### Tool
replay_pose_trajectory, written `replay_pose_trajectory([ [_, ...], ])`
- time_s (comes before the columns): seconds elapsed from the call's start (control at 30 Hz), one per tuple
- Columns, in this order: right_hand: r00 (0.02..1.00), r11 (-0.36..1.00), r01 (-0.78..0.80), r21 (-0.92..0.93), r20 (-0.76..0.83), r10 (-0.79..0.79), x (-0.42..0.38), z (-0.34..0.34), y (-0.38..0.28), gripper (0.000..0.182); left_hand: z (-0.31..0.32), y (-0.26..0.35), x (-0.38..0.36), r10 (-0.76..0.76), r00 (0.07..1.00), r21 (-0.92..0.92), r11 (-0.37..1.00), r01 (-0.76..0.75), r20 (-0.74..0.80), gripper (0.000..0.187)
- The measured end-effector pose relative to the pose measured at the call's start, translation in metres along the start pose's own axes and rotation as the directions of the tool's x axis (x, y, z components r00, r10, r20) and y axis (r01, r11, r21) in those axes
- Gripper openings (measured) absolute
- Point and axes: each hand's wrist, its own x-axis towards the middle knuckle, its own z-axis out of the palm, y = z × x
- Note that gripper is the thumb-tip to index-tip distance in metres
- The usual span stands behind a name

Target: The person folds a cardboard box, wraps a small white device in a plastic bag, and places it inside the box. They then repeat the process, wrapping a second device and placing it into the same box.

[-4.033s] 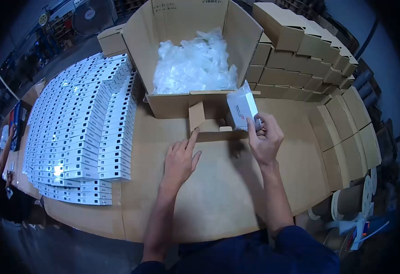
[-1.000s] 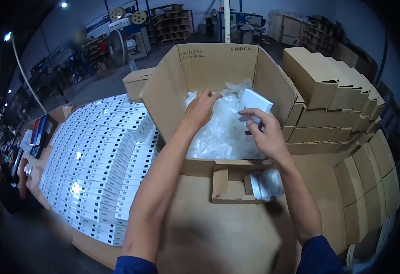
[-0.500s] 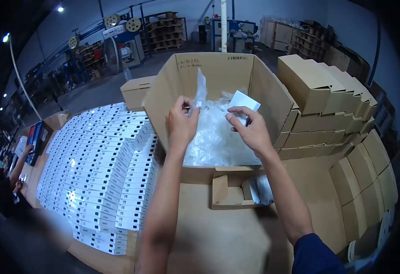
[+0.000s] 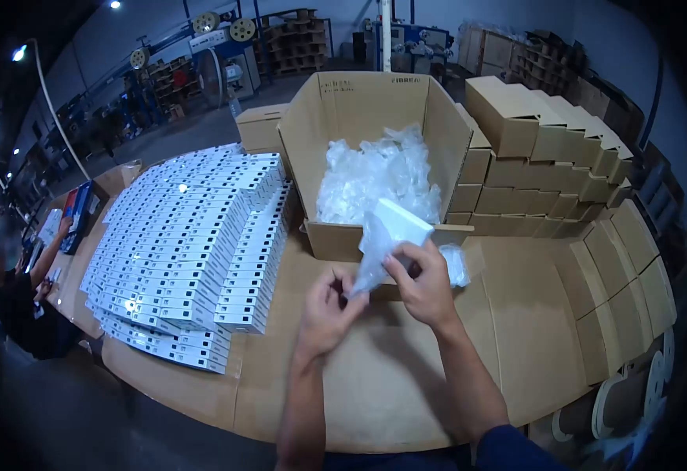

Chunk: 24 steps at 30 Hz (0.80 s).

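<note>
Cardboard-topped table (image 4: 406, 369), bare near front edge: left hand (image 4: 326, 308) pinching bag (image 4: 371, 251); right hand (image 4: 422, 282) gripping white box (image 4: 397, 224); carton (image 4: 375, 110) behind.

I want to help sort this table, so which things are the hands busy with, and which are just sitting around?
In use:
- left hand and right hand, both gripping
- clear plastic bag
- small white box
- big open carton of bags

Just sitting:
- rows of white boxes
- stacked brown boxes

Head-worn camera, looking forward and down, close over the cardboard-covered table (image 4: 406, 377), warehouse floor behind
</note>
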Motion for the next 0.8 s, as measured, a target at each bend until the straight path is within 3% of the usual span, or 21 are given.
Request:
replay_pose_trajectory([
  [0.07, 1.0, 0.998, 0.015, -0.06, -0.019, -0.016, -0.022, -0.014, -0.003, 0.014, 0.001, 0.002, -0.024, 0.078, 0.995, -0.145, 0.987, -0.067, 0.069, 0.036],
  [0.1, 1.0, 0.997, -0.012, -0.077, -0.009, 0.012, -0.031, -0.021, -0.009, 0.012, 0.005, 0.003, -0.029, 0.168, 0.982, -0.134, 0.979, -0.156, 0.09, 0.034],
  [0.2, 0.991, 1.0, -0.002, 0.014, 0.134, 0.001, -0.051, -0.032, -0.013, 0.011, 0.018, 0.01, -0.031, -0.068, 0.995, -0.253, 0.964, 0.085, 0.074, 0.041],
  [0.23, 0.979, 0.998, -0.032, -0.052, 0.199, 0.042, -0.054, -0.037, -0.026, 0.01, 0.021, 0.01, -0.032, -0.168, 0.981, -0.335, 0.923, 0.19, 0.093, 0.045],
  [0.33, 0.96, 0.963, 0.212, -0.168, 0.22, -0.173, -0.065, -0.042, -0.026, 0.011, 0.03, -0.006, -0.044, -0.043, 0.99, -0.094, 0.994, 0.055, 0.132, 0.035],
  [0.37, 0.969, 0.965, 0.184, -0.186, 0.197, -0.146, -0.069, -0.042, -0.026, 0.014, 0.029, -0.019, -0.045, 0.047, 0.991, -0.049, 0.998, -0.041, 0.126, 0.03],
  [0.47, 0.965, 0.982, 0.024, -0.187, 0.262, 0.027, -0.074, -0.046, -0.035, 0.016, 0.037, -0.023, -0.049, -0.043, 0.99, -0.05, 0.998, 0.037, -0.131, 0.025],
  [0.5, 0.961, 0.985, 0.018, -0.174, 0.275, 0.031, -0.076, -0.048, -0.033, 0.018, 0.038, -0.027, -0.047, -0.006, 0.982, -0.116, 0.993, -0.016, -0.189, 0.024],
  [0.6, 0.963, 0.986, -0.166, 0.011, 0.218, 0.159, -0.085, -0.045, -0.017, 0.019, 0.039, -0.027, -0.046, 0.088, 0.911, 0.119, 0.992, -0.043, -0.403, 0.023],
  [0.63, 0.964, 0.986, -0.169, 0.012, 0.211, 0.163, -0.086, -0.049, -0.023, 0.02, 0.037, -0.03, -0.043, 0.135, 0.911, 0.087, 0.99, -0.109, -0.391, 0.021],
  [0.73, 0.956, 0.98, -0.198, 0.028, 0.228, 0.187, -0.093, -0.047, -0.01, 0.017, 0.037, -0.026, -0.045, 0.11, 0.898, 0.123, 0.99, -0.063, -0.425, 0.017],
  [0.8, 0.963, 0.983, -0.182, 0.005, 0.204, 0.177, -0.095, -0.046, -0.006, 0.016, 0.031, -0.035, -0.04, 0.219, 0.862, 0.115, 0.976, -0.187, -0.457, 0.013],
])
